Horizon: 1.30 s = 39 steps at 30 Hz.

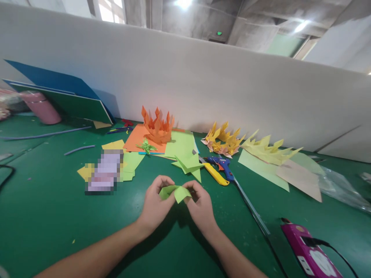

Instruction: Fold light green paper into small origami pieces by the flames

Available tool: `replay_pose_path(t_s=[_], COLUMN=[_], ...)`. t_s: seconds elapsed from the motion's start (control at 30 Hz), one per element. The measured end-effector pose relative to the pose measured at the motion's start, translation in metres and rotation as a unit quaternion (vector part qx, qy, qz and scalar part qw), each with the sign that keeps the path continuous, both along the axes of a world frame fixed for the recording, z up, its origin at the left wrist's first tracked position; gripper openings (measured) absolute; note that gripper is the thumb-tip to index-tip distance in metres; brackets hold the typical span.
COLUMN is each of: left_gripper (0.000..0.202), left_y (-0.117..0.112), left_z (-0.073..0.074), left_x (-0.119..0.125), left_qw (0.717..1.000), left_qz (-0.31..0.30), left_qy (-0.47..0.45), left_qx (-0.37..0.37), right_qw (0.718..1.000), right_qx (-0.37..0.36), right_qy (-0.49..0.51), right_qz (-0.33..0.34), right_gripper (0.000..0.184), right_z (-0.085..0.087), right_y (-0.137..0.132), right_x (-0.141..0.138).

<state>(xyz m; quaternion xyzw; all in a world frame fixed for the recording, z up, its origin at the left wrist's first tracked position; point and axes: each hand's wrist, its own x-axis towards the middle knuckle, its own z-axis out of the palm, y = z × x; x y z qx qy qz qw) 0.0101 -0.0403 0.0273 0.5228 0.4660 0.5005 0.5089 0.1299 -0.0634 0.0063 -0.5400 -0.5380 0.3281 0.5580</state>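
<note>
Paper piece (181,193), light green, curved, creased

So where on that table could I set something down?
Two bare patches of green table: between the right forearm and nearest black cord, and between the left forearm and pixelated rectangle, bar a yellow scrap. It's crowded beyond the held green paper, around the orange paper crown, glue gun and yellow utility knife.

green table (127,239), white partition (185,81), bright window (111,11), ceiling lights (184,3)
</note>
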Motion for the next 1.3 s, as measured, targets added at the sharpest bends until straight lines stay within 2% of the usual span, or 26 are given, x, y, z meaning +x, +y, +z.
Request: replay_pose_path(t_s=[0.2, 0.37, 0.6, 0.77, 0.9, 1.13, 1.3], left_gripper=[0.018, 0.016, 0.020, 0.029, 0.033, 0.031, 0.028], left_y=[-0.002, -0.003, 0.002, 0.010, 0.012, 0.011, 0.011], left_z=[-0.002, -0.004, -0.002, -0.007, -0.009, -0.006, -0.004], left_x=[-0.001, 0.000, 0.001, -0.001, -0.001, 0.001, 0.000], left_qw=[1.000, 1.000, 0.999, 0.995, 0.989, 0.990, 0.991], left_qz=[-0.005, -0.006, 0.003, 0.018, 0.010, -0.011, -0.014], left_qy=[0.001, 0.007, -0.029, -0.065, -0.088, -0.071, -0.071], left_qx=[0.017, 0.025, -0.017, -0.076, -0.121, -0.119, -0.115], right_qw=[1.000, 1.000, 1.000, 0.994, 0.984, 0.980, 0.981], right_qx=[0.017, -0.002, -0.029, -0.041, -0.084, -0.115, -0.125], right_qy=[-0.010, 0.008, 0.008, 0.064, 0.141, 0.148, 0.137], right_qz=[-0.011, -0.022, -0.010, 0.073, 0.069, 0.072, 0.060], right_gripper=[0.003, 0.004, 0.007, 0.030, 0.044, 0.032, 0.031], right_z=[0.004, 0.002, -0.004, -0.002, -0.003, 0.000, 0.002], right_y=[0.000, 0.000, 0.003, 0.004, 0.009, 0.009, 0.008], right_x=[0.001, 0.001, 0.000, 0.005, 0.013, 0.017, 0.015])
